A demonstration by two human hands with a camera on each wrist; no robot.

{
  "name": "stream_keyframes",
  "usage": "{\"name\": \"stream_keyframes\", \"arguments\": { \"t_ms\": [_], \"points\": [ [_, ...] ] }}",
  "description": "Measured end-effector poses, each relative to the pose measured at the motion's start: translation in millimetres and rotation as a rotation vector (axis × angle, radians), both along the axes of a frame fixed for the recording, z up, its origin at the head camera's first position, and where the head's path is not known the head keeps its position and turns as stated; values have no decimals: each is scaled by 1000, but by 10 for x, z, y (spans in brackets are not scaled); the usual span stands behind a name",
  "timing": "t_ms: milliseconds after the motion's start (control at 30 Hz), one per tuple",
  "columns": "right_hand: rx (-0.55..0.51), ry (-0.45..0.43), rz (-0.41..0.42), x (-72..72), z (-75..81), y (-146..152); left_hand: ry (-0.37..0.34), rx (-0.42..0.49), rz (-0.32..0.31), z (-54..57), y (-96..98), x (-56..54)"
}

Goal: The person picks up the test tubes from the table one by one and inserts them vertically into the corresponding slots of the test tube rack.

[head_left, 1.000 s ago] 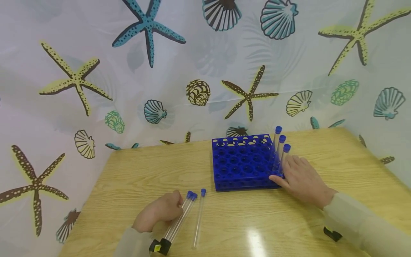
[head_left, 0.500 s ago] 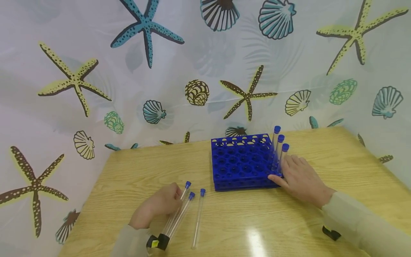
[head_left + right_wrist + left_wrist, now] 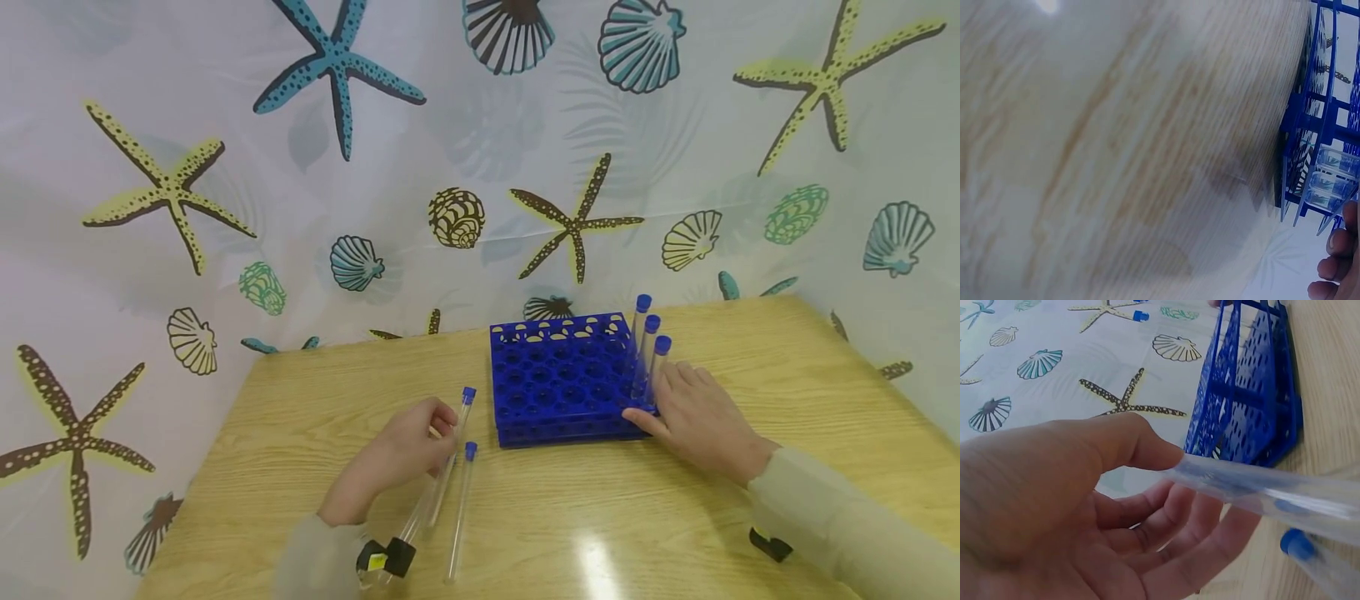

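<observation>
My left hand (image 3: 408, 442) pinches a clear test tube (image 3: 444, 492) with a blue cap between thumb and fingers. In the left wrist view, the held tube (image 3: 1279, 490) slants away from the thumb tip. Just right of it lies another capped test tube (image 3: 461, 517); one more clear tube (image 3: 411, 529) lies partly hidden by the left wrist. A blue test tube rack (image 3: 573, 433) stands at the back. My right hand (image 3: 701, 417) holds its right end, thumb at the front corner, fingers along the side. Three capped tubes (image 3: 651, 358) stand upright in its right-hand column.
The light wooden table (image 3: 570, 517) carries all of this. Behind it hangs a pale cloth (image 3: 420, 167) printed with starfish and shells, close to the rack's back. Many rack holes (image 3: 543, 375) hold no tube.
My left hand has picked one tube from the pair beside it and moved it up and right, towards the rack. The right hand has stayed at the rack.
</observation>
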State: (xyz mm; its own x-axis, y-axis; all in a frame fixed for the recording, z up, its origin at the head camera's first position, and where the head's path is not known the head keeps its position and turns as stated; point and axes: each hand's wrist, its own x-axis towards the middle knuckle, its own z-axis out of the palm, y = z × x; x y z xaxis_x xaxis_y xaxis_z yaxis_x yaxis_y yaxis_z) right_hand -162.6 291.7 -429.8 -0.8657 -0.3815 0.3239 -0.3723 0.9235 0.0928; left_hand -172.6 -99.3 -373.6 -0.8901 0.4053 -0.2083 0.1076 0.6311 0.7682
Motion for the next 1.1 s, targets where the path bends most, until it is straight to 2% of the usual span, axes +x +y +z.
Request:
{"name": "stream_keyframes", "arguments": {
  "t_ms": [367,633,900,1100],
  "points": [
    [-1,-2,-2,8,2,3,66,169,-63,80,267,-52],
    [-32,-48,-28,22,6,-15,166,280,-77,177,474,-47],
    [-44,-74,-36,32,7,-14,242,324,-63,269,682,-62],
    [-44,-79,-36,41,9,-13,303,360,-86,326,892,-82]
  ]
}}
